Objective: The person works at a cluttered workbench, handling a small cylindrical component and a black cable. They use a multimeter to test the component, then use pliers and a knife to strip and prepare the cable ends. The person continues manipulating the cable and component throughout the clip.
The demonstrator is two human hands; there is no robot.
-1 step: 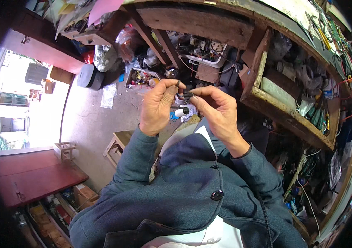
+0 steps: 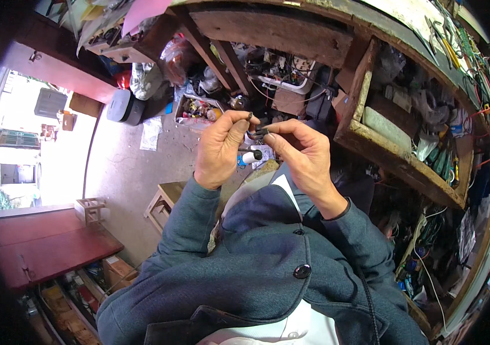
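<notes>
A person in a dark jacket [image 2: 256, 244] works bare-handed in a cluttered workshop, both hands raised close together in front of the body; the left hand [image 2: 222, 148] pinches a tiny dark piece [image 2: 250, 116] between thumb and forefinger, while the right hand [image 2: 305, 156], its grip likewise closed, holds a small black part [image 2: 261, 132] at its fingertips; the two sit just beside each other in mid-air, though from where I stand I cannot tell whether they touch, nor quite what they are; a white cylinder with a black end [image 2: 250, 156] shows just below the fingers, and a box of oddments [image 2: 189, 121] lies beyond on the floor, with an open wooden drawer [image 2: 403, 168] off to the right; fingerwork this fine, I would judge, calls for a light pinch, forearms steadied against the body, and one hand kept still as the other makes small adjustments; parts so small, if dropped, could easily be lost amid the clutter.
</notes>
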